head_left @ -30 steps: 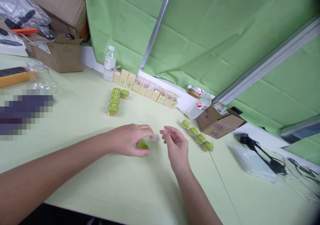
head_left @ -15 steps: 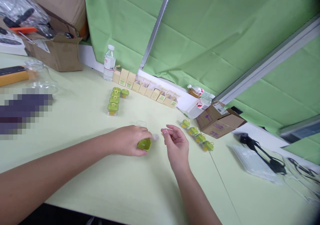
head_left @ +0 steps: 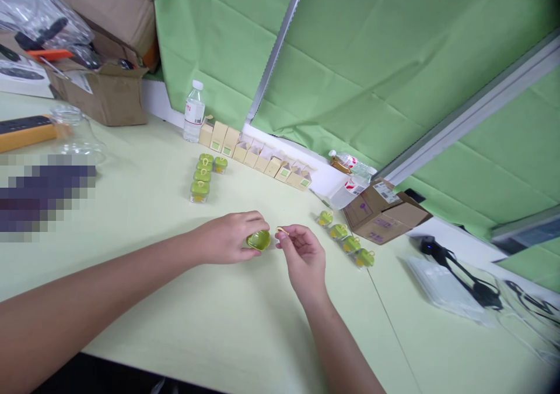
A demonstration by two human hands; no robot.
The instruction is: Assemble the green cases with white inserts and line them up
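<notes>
Pale bench [head_left: 210, 324]: left hand [head_left: 234, 238] curls round green lid [head_left: 259, 241]; right hand [head_left: 307, 257] pinches yellow loop [head_left: 282, 231], which slackened pressure could drop.

On my pale green counter [head_left: 205, 318], a row of small beige cardboard boxes [head_left: 254, 154] runs along the far side, right of a clear plastic bottle [head_left: 193, 112]. Nearer, five clear green-lidded containers [head_left: 202, 175] stand left, four similar containers [head_left: 350, 243] right, beside a brown cardboard carton [head_left: 378, 210]. Between both groups, I have a hollow green plastic piece [head_left: 259, 240] in my left grip [head_left: 233, 238], a thin yellow loop [head_left: 282, 230] in my right grip [head_left: 306, 260].
</notes>
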